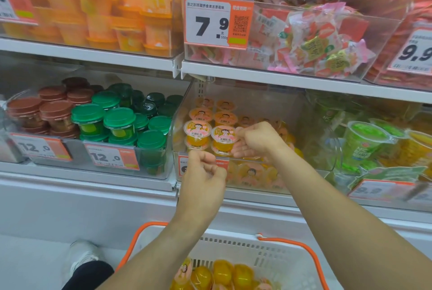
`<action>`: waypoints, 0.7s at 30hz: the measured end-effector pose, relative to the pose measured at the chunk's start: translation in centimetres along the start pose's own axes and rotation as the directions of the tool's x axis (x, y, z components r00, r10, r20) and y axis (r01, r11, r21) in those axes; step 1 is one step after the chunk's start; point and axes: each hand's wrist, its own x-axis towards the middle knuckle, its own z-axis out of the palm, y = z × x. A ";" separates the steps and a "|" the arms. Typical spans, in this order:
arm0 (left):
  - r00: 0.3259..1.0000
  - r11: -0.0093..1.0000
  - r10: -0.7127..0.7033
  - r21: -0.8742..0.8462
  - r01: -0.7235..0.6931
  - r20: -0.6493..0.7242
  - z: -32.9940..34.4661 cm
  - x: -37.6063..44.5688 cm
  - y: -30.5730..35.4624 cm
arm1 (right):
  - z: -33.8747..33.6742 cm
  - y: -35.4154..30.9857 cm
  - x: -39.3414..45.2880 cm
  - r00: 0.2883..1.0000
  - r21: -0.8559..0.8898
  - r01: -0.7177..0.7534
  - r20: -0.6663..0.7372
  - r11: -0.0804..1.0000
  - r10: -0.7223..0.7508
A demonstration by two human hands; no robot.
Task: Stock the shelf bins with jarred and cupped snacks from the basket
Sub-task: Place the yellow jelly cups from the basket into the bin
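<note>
Stocking's roughly mid-way imo. The clear plastic shelf bin [233, 184] w/ the orange fruit-jelly cups already has a few rows in: pink-lidded ones stacked two high along its front edge, more going back toward the rear wall. But the white plastic basket with orange handles [268, 257] at the bottom still has a bunch of the same small yellow-orange jelly cups [222, 273] piled in it, so plenty left to move. Can't tell how many, the frame cuts it off.

Hands rn: my right hand [258, 140] is up at the bin's front edge, fingers curled round the side of the front pink-lidded orange jelly cup [224, 138], thumb near the lid rim, looks like it's seating it next to its neighbour on the left. My left hand [202, 172] sits lower, just in front of the orange-and-white price tag [221, 164] on the bin's front lip, fingers loosely curled, nothing in it afaict. Both forearms reach up from over the basket.

Neighbour bin to the left w/ green- and brown-lidded jars [117, 121] looks pretty full already.
</note>
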 end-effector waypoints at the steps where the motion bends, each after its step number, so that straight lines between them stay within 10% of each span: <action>1: 1.000 1.000 -0.006 0.013 0.006 0.011 -0.1 0.0 0.0 | -0.2 0.0 -0.3 0.996 -0.105 0.061 -0.057 0.993 -0.067; 5: 0.970 0.973 -0.070 0.232 0.014 0.234 -0.5 0.0 -0.4 | -1.1 -0.1 -3.7 0.815 -0.489 0.382 -0.222 0.784 -0.536; 10: 0.821 0.708 -0.278 0.684 -0.176 0.499 -0.7 -0.7 -3.9 | -0.6 3.4 -8.5 0.656 -0.472 0.631 -0.099 0.616 -0.748; 16: 0.747 0.438 -0.494 0.869 -0.229 0.446 -0.3 -5.6 -15.5 | 0.2 16.3 -10.3 0.872 -0.694 0.487 0.420 0.531 -0.251; 21: 0.642 0.343 -0.678 0.927 -0.152 0.357 -0.3 -11.2 -23.5 | 0.4 26.1 -11.3 0.845 -0.822 0.309 0.468 0.479 0.259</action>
